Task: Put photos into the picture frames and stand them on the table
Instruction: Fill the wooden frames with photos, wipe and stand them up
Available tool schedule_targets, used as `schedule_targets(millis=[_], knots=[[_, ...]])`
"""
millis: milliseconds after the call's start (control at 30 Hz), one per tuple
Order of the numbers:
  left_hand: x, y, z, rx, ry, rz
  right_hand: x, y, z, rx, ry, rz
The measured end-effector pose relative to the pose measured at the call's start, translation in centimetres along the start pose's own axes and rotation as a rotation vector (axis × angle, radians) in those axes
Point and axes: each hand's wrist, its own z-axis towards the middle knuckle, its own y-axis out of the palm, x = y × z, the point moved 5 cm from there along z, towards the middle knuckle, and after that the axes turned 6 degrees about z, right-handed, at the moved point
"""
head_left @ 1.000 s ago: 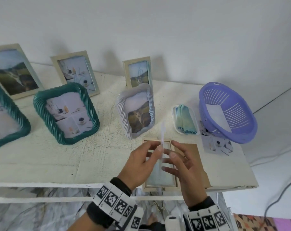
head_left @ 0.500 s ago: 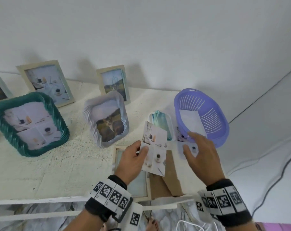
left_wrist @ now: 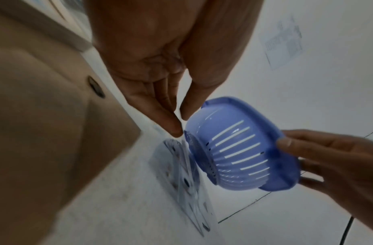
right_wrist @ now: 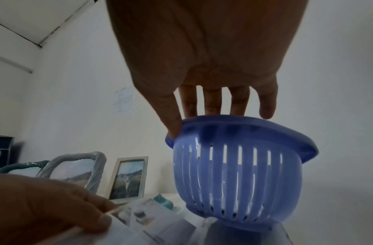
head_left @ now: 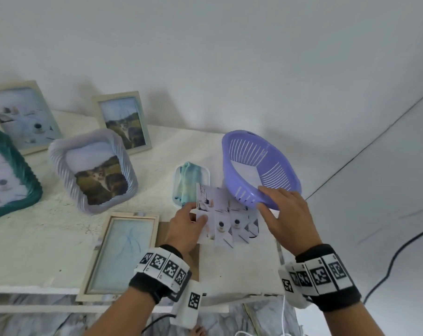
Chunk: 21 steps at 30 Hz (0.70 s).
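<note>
My left hand (head_left: 199, 215) pinches a coffee-cup photo (head_left: 205, 202) by its left edge, held just over more loose photos (head_left: 239, 229) lying on the table (head_left: 48, 238). In the left wrist view, thumb and fingers of the left hand (left_wrist: 180, 123) close on the photo's edge (left_wrist: 186, 172). My right hand (head_left: 263, 197) grips the near rim of the purple basket (head_left: 259, 163), which is tilted up off the photos; a white sheet lies inside it. The right wrist view has the fingers (right_wrist: 211, 102) over the basket's rim (right_wrist: 244, 122). An empty beige frame (head_left: 123, 253) lies flat beside its brown backing board (head_left: 164, 229).
Filled frames stand at the back and left: a white ribbed frame (head_left: 94, 170), a beige frame (head_left: 123, 124), another beige frame (head_left: 24, 117) and a teal frame (head_left: 16, 180). A small white tray with a turquoise cloth (head_left: 188, 183) sits behind the photos. The table's right edge is just past the basket.
My left hand has carried the photo rightward to the loose photos. My right hand has left the loose photo, taken the basket's rim and tilted the basket up.
</note>
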Motion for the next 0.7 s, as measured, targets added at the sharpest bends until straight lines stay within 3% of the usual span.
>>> schedule_targets(millis=[333,600,700], knots=[[1.7,5.0,2.0,0.042,-0.085,0.221,-0.2,0.1,-1.8,-0.033,-0.103,0.017],[3.0,3.4,1.5,0.118,0.013,0.443,-0.6,2.8,-3.1,-0.178,-0.111,-0.072],[3.3,2.3,1.1,0.189,0.015,0.308,-0.5,2.8,-2.7,-0.241,-0.103,-0.034]])
